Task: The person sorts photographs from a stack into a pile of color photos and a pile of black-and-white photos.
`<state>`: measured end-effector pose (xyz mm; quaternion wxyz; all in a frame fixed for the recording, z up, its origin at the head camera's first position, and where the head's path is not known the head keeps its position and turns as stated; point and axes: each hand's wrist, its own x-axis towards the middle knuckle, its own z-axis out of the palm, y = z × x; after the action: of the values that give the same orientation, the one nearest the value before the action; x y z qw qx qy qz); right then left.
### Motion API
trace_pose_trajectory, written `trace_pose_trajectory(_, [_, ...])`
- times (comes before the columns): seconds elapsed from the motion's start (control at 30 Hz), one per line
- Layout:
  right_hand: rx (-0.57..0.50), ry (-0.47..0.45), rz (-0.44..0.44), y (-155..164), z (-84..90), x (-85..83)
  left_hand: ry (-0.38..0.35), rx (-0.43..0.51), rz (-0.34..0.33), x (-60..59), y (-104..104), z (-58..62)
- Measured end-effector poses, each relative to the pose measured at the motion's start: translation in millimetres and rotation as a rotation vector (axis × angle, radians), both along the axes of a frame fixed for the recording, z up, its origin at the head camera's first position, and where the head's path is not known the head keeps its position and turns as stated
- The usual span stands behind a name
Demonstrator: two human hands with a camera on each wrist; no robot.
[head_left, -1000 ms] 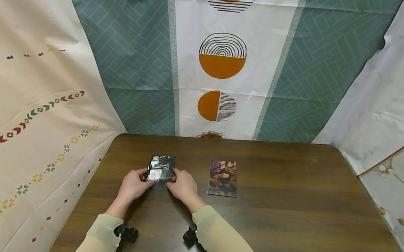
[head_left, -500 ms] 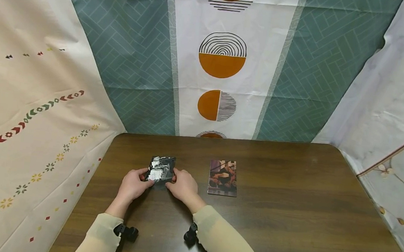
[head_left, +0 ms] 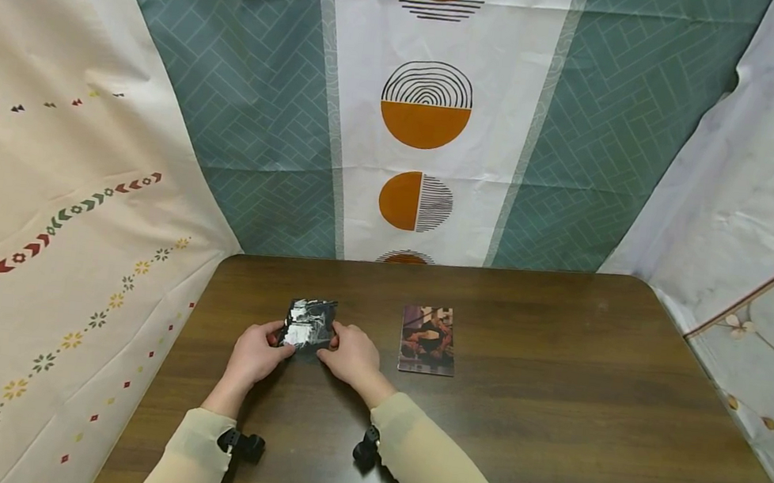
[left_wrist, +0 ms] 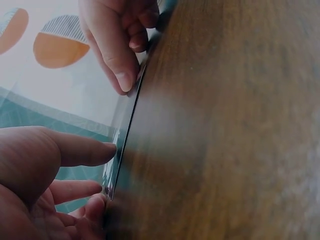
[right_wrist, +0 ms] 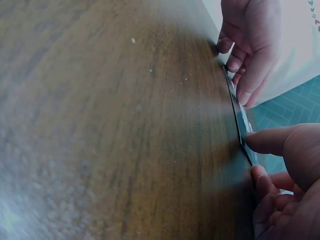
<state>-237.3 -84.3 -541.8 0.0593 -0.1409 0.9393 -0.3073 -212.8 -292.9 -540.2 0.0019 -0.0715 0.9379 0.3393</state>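
Observation:
A flat, glossy black packet [head_left: 308, 323] with bright reflections on its clear-looking surface lies at the left of the table, at about table level. My left hand [head_left: 258, 354] holds its left edge, thumb on top and fingers at the side. On the opposite edge, my right hand [head_left: 352, 355] pinches it the same way. Seen edge-on in the left wrist view, the packet [left_wrist: 126, 134] is thin, with the left thumb pressed on it. The right wrist view shows the right thumb on the packet [right_wrist: 241, 119]. What is inside cannot be made out.
A picture card [head_left: 428, 340] in dark red and purple tones lies flat to the right of my right hand. The brown wooden table [head_left: 555, 404] ends at a patterned cloth [head_left: 274, 165] behind, with further cloths hanging at both sides.
The packet's near edge has tipped or shifted very slightly, and its reflections differ a little. Both hands keep nearly the same hold and position.

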Motion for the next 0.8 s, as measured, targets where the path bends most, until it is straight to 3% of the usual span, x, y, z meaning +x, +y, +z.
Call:
trace_pose_trajectory(0.23, [-0.058, -0.013, 0.018, 5, 0.0, -2.8, 0.0, 0.04, -0.003, -0.1, 0, 1.9])
trace_pose_trajectory(0.43, [-0.23, -0.028, 0.047, 14, -0.7, -5.8, 0.047, 0.112, 0.035, 2.2, 5, 3.0])
trace_pose_trajectory(0.6, [-0.317, -0.007, 0.057, 29, 3.1, -7.9, 0.105, 0.173, 0.032, 4.1, 20, 8.5])
trace_pose_trajectory(0.8, [-0.322, 0.015, 0.057, 52, 12.6, -7.8, 0.158, 0.219, 0.019, 3.7, 46, 14.9])
